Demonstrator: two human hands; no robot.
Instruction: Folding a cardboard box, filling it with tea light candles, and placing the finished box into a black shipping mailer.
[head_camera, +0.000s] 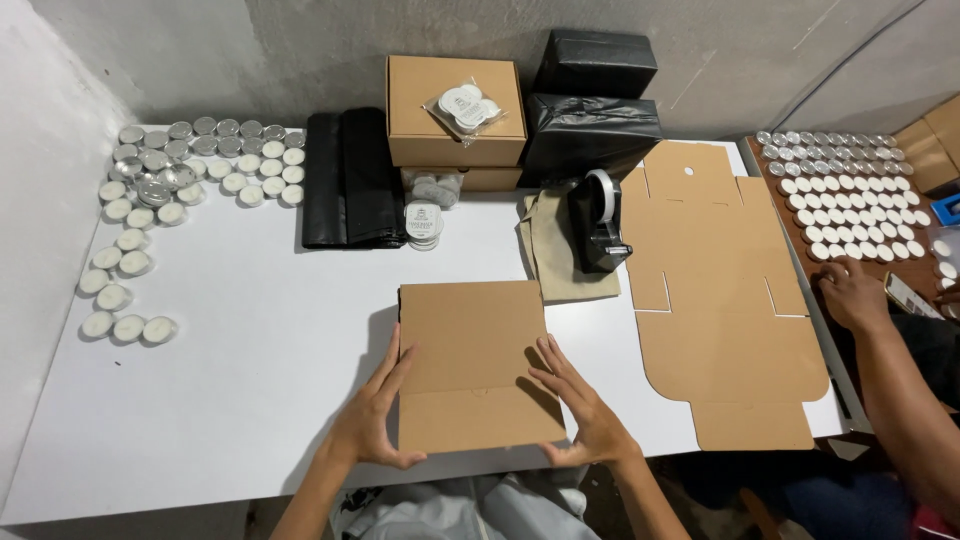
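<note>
1. Grey plaster walls close in a white worktop (230, 360) seen from a head-worn camera, with a second, brown table (790, 235) butted against its right end.

2. At the near edge, a person presses a folded brown cardboard box (475, 365) flat on the worktop. The left hand (372, 415) cups its left edge and the right hand (585, 410) lies against its right side, fingers (550, 365) spread apart and resting on the card rather than clamped round it. The two-sided hold appears to keep the folded panels square and down.

3. Just right of the box, an unfolded box blank (725, 300) lies flat, its flaps splayed out, near enough to reach.

4. Behind the box stand a black tape dispenser (600, 225) on a piece of beige cloth (560, 255), a closed brown carton (455, 110) with a clear bag of candles (465, 108) on its lid, and black plastic-wrapped bundles (590, 120). A folded pile of black bags (350, 180) lies to the left of these.

5. Tealight candles in silver cups (200, 160) crowd the far left corner and trail down the left edge, kept away from the folding space.

6. On the brown table, more tealights in tidy rows (850, 190) fill a tray; a co-worker's hand (850, 295) rests beside them, arm reaching in from the right.
</note>
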